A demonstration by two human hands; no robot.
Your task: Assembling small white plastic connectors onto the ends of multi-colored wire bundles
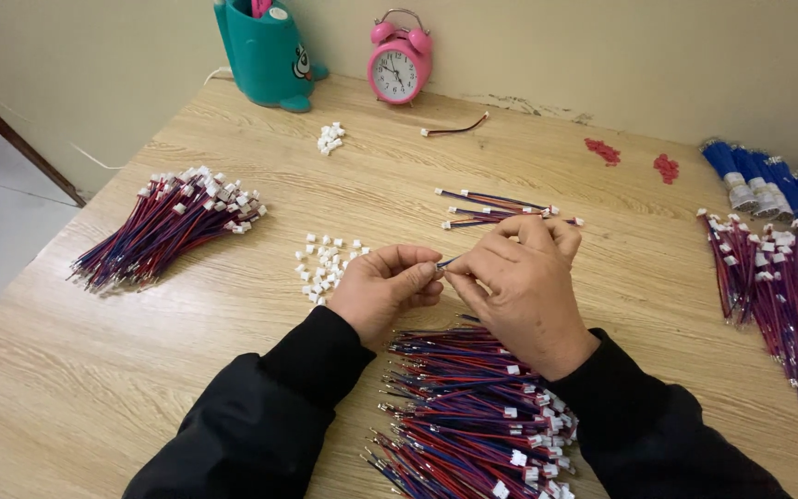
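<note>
Between both hands, a thin wire [448, 261] sits pinched by left fingers [417, 273] and right fingers [473, 268].

The left hand [382, 291] and right hand [521, 282] pinch a thin red and blue wire [447, 261], and the fingers hide almost all of it; whether a connector sits on its end cannot be told. The heap of red and blue wires with white plugs [473, 416] runs under both black sleeves and off the bottom edge. The bundle of purple-red wires [782, 286] and the blue cylindrical parts [768, 185] are cut by the right edge. The teal plastic holder [265, 51] loses its top at the upper edge. The two small red clusters [634, 159] on the wooden surface [140, 370] are too small to identify.
</note>
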